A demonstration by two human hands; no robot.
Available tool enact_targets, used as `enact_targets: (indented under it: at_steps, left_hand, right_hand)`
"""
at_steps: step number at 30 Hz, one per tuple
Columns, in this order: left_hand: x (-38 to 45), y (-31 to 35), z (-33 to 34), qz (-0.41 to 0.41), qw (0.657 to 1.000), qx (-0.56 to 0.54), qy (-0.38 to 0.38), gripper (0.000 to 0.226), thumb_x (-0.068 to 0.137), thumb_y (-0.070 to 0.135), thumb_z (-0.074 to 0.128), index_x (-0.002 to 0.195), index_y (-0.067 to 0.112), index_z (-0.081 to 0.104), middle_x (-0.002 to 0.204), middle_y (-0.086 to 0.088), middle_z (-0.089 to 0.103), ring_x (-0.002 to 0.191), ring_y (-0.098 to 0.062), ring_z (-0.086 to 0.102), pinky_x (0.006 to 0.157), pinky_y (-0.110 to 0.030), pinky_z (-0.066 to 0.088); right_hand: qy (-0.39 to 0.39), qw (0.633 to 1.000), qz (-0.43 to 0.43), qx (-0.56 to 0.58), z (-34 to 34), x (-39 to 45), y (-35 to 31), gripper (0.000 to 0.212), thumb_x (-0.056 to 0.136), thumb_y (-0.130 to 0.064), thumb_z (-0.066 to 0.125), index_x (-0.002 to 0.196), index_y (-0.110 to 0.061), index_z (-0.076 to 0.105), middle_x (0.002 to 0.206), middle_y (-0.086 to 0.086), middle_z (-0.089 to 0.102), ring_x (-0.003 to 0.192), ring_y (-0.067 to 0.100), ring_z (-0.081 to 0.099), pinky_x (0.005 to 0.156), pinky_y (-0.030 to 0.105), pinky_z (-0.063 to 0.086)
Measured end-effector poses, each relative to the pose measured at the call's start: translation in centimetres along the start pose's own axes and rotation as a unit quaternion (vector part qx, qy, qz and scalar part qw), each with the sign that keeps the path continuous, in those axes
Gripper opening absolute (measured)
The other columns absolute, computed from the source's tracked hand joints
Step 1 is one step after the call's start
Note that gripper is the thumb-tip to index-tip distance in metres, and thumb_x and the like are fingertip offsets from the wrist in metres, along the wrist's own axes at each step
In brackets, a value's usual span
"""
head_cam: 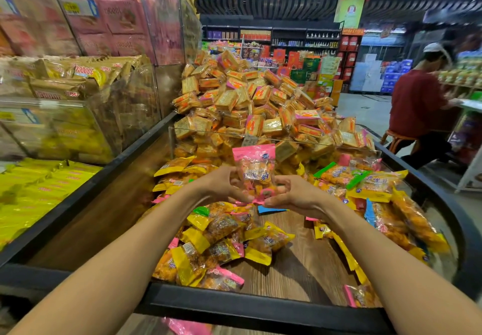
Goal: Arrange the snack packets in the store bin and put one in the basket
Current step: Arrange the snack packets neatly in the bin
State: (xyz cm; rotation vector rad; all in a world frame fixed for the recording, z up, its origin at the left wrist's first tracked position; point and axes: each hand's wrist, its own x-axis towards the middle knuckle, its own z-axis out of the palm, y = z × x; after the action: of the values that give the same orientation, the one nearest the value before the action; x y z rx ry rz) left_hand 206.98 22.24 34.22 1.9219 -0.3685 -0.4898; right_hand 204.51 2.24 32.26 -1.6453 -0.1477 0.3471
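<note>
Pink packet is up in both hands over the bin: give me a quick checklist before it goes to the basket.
1. Pink packet held by left hand and right hand: ok.
2. Packet upright, lifted above the pile: ok.
3. Packet intact: cannot tell, blurred.
4. Basket in sight: not ok, none in view.
5. Bin has bare wooden floor showing among the packets: ok.

Both hands cover the lower end of the pink packet. Below the bin's front rim, another pink wrapper is cut off by the bottom edge. Left of the bin, the shelf packets are blurred, their print unreadable.
</note>
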Motion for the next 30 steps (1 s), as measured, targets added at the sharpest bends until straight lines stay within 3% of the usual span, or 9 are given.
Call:
enact_targets:
  at_steps: [3,7,9,13,15,18,21,25,30]
  left_hand:
    - [-0.2,0.0,0.1,0.025,0.999,0.018,0.021,0.055,0.071,-0.011,0.074,0.119,0.004,0.053,0.110,-0.010,0.061,0.091,-0.018,0.062,0.058,-0.016,0.053]
    - [-0.2,0.0,0.2,0.022,0.999,-0.005,0.041,0.057,0.070,-0.009,0.076,0.118,0.008,0.050,0.102,-0.007,0.059,0.087,-0.018,0.062,0.063,-0.022,0.057]
    - [0.1,0.0,0.4,0.029,0.995,-0.002,0.099,0.062,0.071,0.002,0.079,0.122,0.013,0.044,0.103,-0.005,0.057,0.090,-0.018,0.061,0.070,-0.026,0.056]
    - [0.4,0.3,1.2,0.112,0.971,0.015,0.212,0.044,0.084,0.033,0.069,0.116,0.013,0.046,0.110,-0.003,0.054,0.097,-0.015,0.057,0.081,-0.033,0.055]
    - [0.6,0.5,1.9,0.107,0.977,-0.035,0.181,0.045,0.088,0.042,0.060,0.118,0.011,0.048,0.111,-0.003,0.055,0.092,-0.010,0.057,0.080,-0.031,0.056]
    - [0.9,0.5,2.2,0.060,0.978,-0.152,0.126,0.064,0.083,0.058,0.054,0.119,0.005,0.056,0.107,-0.007,0.067,0.092,-0.013,0.065,0.078,-0.030,0.056]
    - [0.7,0.5,1.8,0.050,0.976,-0.175,0.123,0.056,0.090,0.058,0.044,0.098,0.009,0.069,0.085,-0.006,0.073,0.077,-0.016,0.068,0.070,-0.030,0.054]
    - [0.3,0.8,1.5,0.030,0.975,-0.161,0.149,0.041,0.100,0.043,0.038,0.085,0.015,0.064,0.075,0.000,0.065,0.068,-0.013,0.060,0.058,-0.023,0.047]
    - [-0.6,1.6,2.1,0.003,0.981,-0.190,0.032,0.032,0.101,0.034,0.040,0.095,0.011,0.061,0.064,0.005,0.063,0.042,-0.001,0.053,0.040,-0.014,0.042]
  right_hand:
    - [0.004,1.000,-0.004,0.014,0.5,-0.4,-0.5,0.046,0.079,0.019,0.061,0.120,-0.003,0.056,0.096,0.008,0.071,0.092,0.017,0.068,0.076,0.027,0.059]
    - [0.044,0.998,-0.020,0.044,0.6,-0.1,-0.5,0.074,0.077,0.019,0.063,0.141,-0.006,0.037,0.130,0.016,0.054,0.103,0.026,0.065,0.080,0.037,0.058]
    - [0.080,0.995,-0.053,0.032,0.5,0.0,-0.5,0.068,0.076,0.017,0.066,0.135,-0.007,0.043,0.124,0.017,0.057,0.101,0.027,0.066,0.082,0.038,0.058]
    - [0.170,0.969,-0.134,-0.119,1.0,0.1,-0.6,0.062,0.074,0.008,0.075,0.128,-0.011,0.051,0.110,0.003,0.061,0.082,0.002,0.065,0.067,0.015,0.055]
    - [0.198,0.944,-0.161,-0.209,1.7,0.2,-0.3,0.067,0.072,-0.004,0.081,0.131,-0.013,0.051,0.109,-0.001,0.059,0.087,0.003,0.061,0.069,0.013,0.051]
    - [0.169,0.924,-0.193,-0.285,2.6,0.4,0.3,0.076,0.066,-0.030,0.087,0.131,-0.024,0.049,0.116,0.000,0.050,0.099,0.012,0.058,0.083,0.027,0.053]
    - [0.142,0.913,-0.208,-0.320,3.2,0.1,0.1,0.057,0.074,-0.040,0.079,0.126,-0.032,0.055,0.112,-0.001,0.049,0.097,0.010,0.055,0.082,0.024,0.048]
    - [0.225,0.919,-0.238,-0.220,2.6,0.1,-0.7,0.018,0.089,-0.029,0.065,0.104,-0.019,0.069,0.098,0.000,0.067,0.092,0.015,0.063,0.082,0.033,0.053]
    - [0.271,0.947,-0.146,-0.090,1.2,0.1,-1.1,0.029,0.096,-0.034,0.054,0.107,-0.009,0.063,0.096,0.002,0.063,0.088,0.015,0.059,0.073,0.028,0.048]
